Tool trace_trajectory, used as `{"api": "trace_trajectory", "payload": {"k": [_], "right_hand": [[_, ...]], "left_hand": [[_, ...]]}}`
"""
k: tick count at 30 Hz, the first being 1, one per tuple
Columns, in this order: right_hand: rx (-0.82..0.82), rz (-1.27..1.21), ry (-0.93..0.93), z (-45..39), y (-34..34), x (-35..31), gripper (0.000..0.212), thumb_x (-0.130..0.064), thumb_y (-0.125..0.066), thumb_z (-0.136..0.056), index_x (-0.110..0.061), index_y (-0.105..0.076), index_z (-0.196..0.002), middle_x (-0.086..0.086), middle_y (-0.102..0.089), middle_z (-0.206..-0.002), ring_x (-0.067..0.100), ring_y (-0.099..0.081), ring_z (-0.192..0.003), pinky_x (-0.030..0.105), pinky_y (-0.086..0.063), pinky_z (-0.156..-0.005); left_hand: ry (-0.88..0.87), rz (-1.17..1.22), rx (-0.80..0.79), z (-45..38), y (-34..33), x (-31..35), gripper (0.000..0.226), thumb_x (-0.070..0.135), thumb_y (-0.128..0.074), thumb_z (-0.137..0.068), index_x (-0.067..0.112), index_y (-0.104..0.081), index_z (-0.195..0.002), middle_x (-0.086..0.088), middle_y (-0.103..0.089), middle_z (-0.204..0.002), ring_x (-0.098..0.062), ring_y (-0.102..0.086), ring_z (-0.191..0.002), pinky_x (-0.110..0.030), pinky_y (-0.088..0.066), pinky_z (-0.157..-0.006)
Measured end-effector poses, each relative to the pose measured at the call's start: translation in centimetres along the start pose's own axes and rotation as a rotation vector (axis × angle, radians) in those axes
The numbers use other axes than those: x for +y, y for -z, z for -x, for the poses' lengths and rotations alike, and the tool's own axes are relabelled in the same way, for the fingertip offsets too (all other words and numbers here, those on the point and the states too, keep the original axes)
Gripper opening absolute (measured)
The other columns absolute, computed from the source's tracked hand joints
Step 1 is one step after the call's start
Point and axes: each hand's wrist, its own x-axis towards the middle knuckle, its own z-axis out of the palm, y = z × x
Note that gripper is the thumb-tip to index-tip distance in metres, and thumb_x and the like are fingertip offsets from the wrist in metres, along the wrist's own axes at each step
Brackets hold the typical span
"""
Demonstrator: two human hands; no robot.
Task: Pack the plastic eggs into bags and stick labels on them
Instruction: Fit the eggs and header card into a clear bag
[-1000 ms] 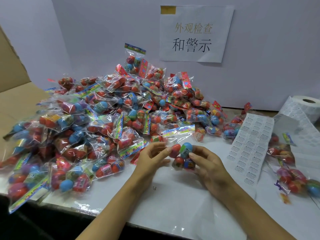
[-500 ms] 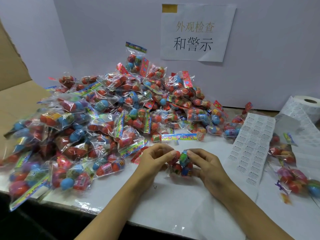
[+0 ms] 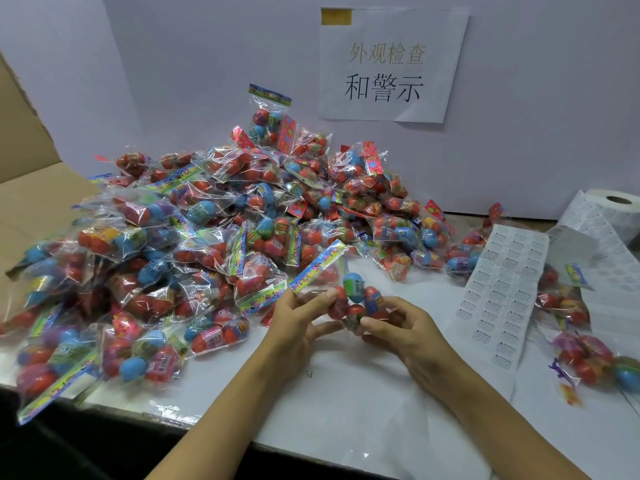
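- Hands first: we see the left hand [image 3: 298,320] and the right hand [image 3: 403,329] meeting over the white table [image 3: 346,410], both on one small clear bag of eggs [image 3: 355,303].
- We see the left hand's thumb and forefinger pinching the bag at its left side, where a red egg shows; its other fingers lie spread below, fairly straight.
- We see the right hand's fingers curled round the lower right of the bag, with the fingertips on the eggs at the bottom.
- We make out a blue egg at the top of the bag and red ones beside and below it; the bag's printed header strip [image 3: 317,266] slants up to the left, above the left hand.
- We find the bag held just above the table, close in front of the big pile of filled bags [image 3: 207,237] that spreads to the left and back toward the wall.
- We note a sheet of small labels [image 3: 502,292] lying flat to the right of the hands, a label roll [image 3: 616,209] beyond it, and a few more filled bags [image 3: 588,355] at the right edge.
- We see a paper sign [image 3: 391,64] with printed characters stuck to the wall, and cardboard [image 3: 24,188] at the far left.
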Motion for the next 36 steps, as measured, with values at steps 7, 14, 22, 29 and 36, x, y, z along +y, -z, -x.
{"api": "trace_trajectory", "payload": {"k": [7,14,22,29,36], "right_hand": [[0.054,-0.156,-0.061,-0.2,0.3,-0.5,0.058,-0.016,-0.078,-0.068,-0.005,-0.062,-0.123,0.016,-0.075,-0.107,0.025,-0.072,-0.086,0.033,-0.060,-0.070],[0.104,-0.318,-0.116,-0.2,0.9,-1.1,0.036,-0.010,-0.069,-0.082,-0.006,-0.063,-0.117,0.012,-0.077,-0.098,0.018,-0.074,-0.084,0.029,-0.060,-0.070],[0.143,-0.325,-0.127,-0.3,0.8,-1.2,0.046,-0.015,-0.071,-0.074,-0.006,-0.062,-0.118,0.009,-0.076,-0.093,0.017,-0.070,-0.084,0.026,-0.056,-0.062],[0.133,-0.290,-0.137,-0.3,0.7,-1.1,0.044,-0.019,-0.075,-0.069,-0.008,-0.066,-0.111,0.010,-0.074,-0.092,0.017,-0.068,-0.080,0.020,-0.052,-0.055],[0.123,-0.293,-0.057,-0.4,0.7,-1.0,0.050,-0.027,-0.075,-0.072,-0.006,-0.064,-0.116,0.010,-0.076,-0.094,0.016,-0.072,-0.078,0.023,-0.057,-0.065]], "left_hand": [[0.138,0.188,-0.098,0.6,-0.4,0.9,0.080,0.070,-0.062,-0.079,0.008,-0.068,-0.131,-0.023,-0.068,-0.129,-0.038,-0.068,-0.114,-0.052,-0.059,-0.083],[0.177,0.240,-0.116,0.7,-0.3,1.2,0.105,0.087,-0.031,-0.082,-0.001,-0.072,-0.122,-0.025,-0.070,-0.118,-0.039,-0.070,-0.108,-0.058,-0.056,-0.093],[0.214,0.221,-0.118,0.9,-0.6,1.2,0.089,0.079,-0.044,-0.082,-0.005,-0.070,-0.098,-0.031,-0.069,-0.118,-0.045,-0.069,-0.105,-0.051,-0.059,-0.083],[0.243,0.077,-0.116,0.8,-0.4,1.1,0.061,0.054,-0.071,-0.082,0.000,-0.073,-0.109,-0.026,-0.072,-0.111,-0.041,-0.074,-0.094,-0.048,-0.062,-0.077],[0.183,-0.046,-0.200,0.6,-0.2,0.4,0.019,0.014,-0.079,-0.080,0.004,-0.079,-0.096,-0.023,-0.075,-0.105,-0.037,-0.075,-0.099,-0.042,-0.062,-0.078]]}}
